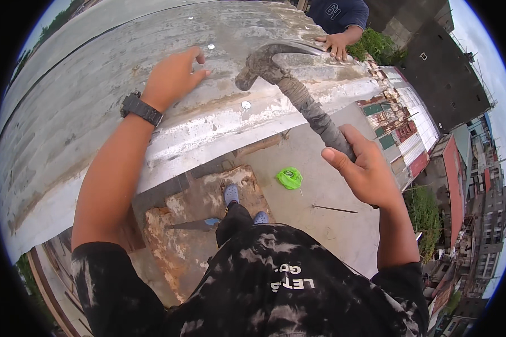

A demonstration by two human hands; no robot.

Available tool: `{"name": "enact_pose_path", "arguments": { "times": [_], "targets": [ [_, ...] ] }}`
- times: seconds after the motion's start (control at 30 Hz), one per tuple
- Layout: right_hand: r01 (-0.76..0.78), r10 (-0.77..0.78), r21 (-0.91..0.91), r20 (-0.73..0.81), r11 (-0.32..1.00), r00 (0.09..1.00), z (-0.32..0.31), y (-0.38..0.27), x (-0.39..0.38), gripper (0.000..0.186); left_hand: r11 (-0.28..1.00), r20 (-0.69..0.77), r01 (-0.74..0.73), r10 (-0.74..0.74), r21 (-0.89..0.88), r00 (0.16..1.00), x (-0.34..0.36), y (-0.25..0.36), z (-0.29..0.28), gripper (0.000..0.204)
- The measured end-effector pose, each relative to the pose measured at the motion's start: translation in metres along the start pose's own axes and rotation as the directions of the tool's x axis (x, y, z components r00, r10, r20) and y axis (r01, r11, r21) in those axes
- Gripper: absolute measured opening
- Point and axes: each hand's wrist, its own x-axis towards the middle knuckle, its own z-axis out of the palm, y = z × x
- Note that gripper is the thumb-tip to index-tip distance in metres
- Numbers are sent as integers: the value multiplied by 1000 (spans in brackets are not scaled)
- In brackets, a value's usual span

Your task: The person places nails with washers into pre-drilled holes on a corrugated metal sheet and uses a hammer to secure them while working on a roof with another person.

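Note:
My right hand (365,168) is wrapped round the tape-bound handle of a claw hammer (309,106), its worn head raised over the edge of the grey corrugated metal sheet (95,106). Just above the sheet is my left hand (171,78), thumb and forefinger apart with nothing visible between them; its other fingers are partly hidden. Close to those fingertips sits a round, shiny fastener head (211,46). Another fastener head (246,105) shows nearer the sheet's front edge, below the hammer head.
At the far edge, another person's hand (335,45) rests on the sheet. Below me, a rusty board (208,196) lies under my feet, with a handsaw (188,226) on it. A green plastic bag (289,178) and a thin rod (334,209) lie on the concrete.

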Motion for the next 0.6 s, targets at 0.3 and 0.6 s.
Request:
{"name": "enact_pose_path", "arguments": {
  "times": [0.3, 0.6],
  "targets": [
    [39, -39, -280, 4, 959, 999, 25, 29, 9, 36, 999, -24, -43, 43, 4, 999, 3, 0, -5, 35],
    [84, 105, 666, -238, 741, 966, 33, 44, 20, 35, 997, 102, 62, -57, -48, 993, 6, 31, -22, 33]
  ]
}}
